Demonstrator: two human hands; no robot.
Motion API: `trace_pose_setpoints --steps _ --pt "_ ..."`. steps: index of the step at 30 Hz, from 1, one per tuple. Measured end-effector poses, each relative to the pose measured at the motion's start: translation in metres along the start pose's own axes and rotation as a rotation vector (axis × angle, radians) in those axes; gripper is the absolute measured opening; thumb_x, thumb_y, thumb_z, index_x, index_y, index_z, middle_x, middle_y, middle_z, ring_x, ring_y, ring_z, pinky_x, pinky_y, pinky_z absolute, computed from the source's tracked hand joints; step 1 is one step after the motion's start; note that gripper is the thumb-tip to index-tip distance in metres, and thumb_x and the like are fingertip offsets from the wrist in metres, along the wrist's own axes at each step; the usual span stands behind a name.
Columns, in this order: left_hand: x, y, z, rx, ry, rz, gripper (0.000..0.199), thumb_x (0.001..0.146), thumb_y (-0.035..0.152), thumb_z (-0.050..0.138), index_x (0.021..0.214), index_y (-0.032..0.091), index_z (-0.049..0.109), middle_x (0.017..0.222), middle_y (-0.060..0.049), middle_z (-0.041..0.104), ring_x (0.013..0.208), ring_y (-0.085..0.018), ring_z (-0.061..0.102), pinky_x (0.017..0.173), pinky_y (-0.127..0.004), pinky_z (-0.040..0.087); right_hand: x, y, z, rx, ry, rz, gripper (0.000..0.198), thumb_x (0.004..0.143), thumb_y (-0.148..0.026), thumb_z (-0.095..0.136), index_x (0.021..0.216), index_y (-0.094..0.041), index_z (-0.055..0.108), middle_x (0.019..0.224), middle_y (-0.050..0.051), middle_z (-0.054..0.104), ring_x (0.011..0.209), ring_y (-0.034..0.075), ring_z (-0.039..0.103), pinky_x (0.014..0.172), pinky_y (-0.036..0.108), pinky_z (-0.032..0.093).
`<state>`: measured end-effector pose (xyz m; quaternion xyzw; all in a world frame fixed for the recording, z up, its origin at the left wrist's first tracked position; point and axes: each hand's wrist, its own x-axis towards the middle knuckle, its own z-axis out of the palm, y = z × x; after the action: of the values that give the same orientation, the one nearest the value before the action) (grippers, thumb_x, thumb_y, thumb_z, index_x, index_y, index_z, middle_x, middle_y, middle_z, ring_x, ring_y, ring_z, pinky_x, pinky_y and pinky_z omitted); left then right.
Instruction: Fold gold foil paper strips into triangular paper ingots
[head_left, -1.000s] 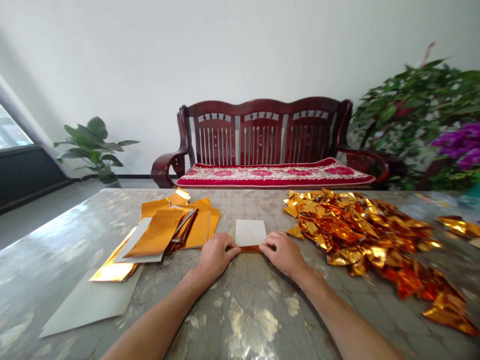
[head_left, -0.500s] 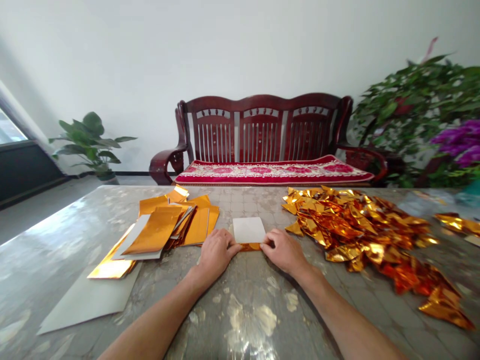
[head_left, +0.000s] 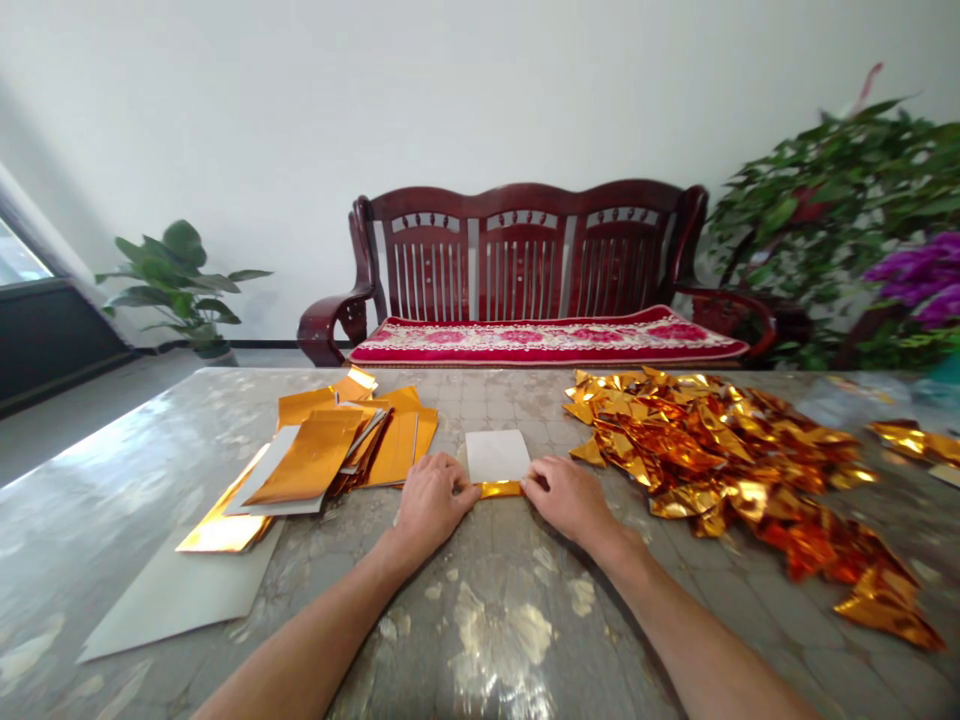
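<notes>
A small sheet of gold foil paper [head_left: 497,455] lies on the table with its whitish back up. Its near edge is turned up into a narrow gold strip. My left hand [head_left: 435,490] pinches the left end of that strip between thumb and fingers. At the right end, my right hand [head_left: 568,497] pinches it the same way. Left of my hands is a loose stack of gold foil sheets [head_left: 307,458]. To the right spreads a heap of folded gold foil pieces [head_left: 697,440].
The table [head_left: 420,640] has a shiny patterned cover. A pale grey sheet [head_left: 176,605] lies under the stack at left. Clear plastic [head_left: 855,398] sits at the far right. Behind the table stand a dark red wooden bench [head_left: 517,260] and potted plants [head_left: 184,285].
The folded strip at the sheet's near edge now catches the light more brightly, apparently tilted or turned slightly. Both hands stay in nearly the same place.
</notes>
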<state>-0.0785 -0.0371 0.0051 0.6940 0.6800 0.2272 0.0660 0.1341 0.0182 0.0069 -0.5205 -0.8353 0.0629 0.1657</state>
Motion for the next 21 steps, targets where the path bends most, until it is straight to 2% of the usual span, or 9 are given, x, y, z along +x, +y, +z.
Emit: trace_pose_setpoints --steps 21 --pt "-0.0014 0.0092 -0.0001 0.126 -0.004 -0.045 0.022 0.087 0.031 0.060 0.070 0.019 0.066 0.092 -0.006 0.064 0.096 -0.023 0.057 0.087 -0.034 0.039 -0.0004 -0.0047 0.0023 -0.083 0.030 0.018 0.016 0.085 -0.026 0.057 0.071 -0.021 0.062 0.080 0.002 0.069 0.076 0.016 0.058 0.063 0.028 0.026"
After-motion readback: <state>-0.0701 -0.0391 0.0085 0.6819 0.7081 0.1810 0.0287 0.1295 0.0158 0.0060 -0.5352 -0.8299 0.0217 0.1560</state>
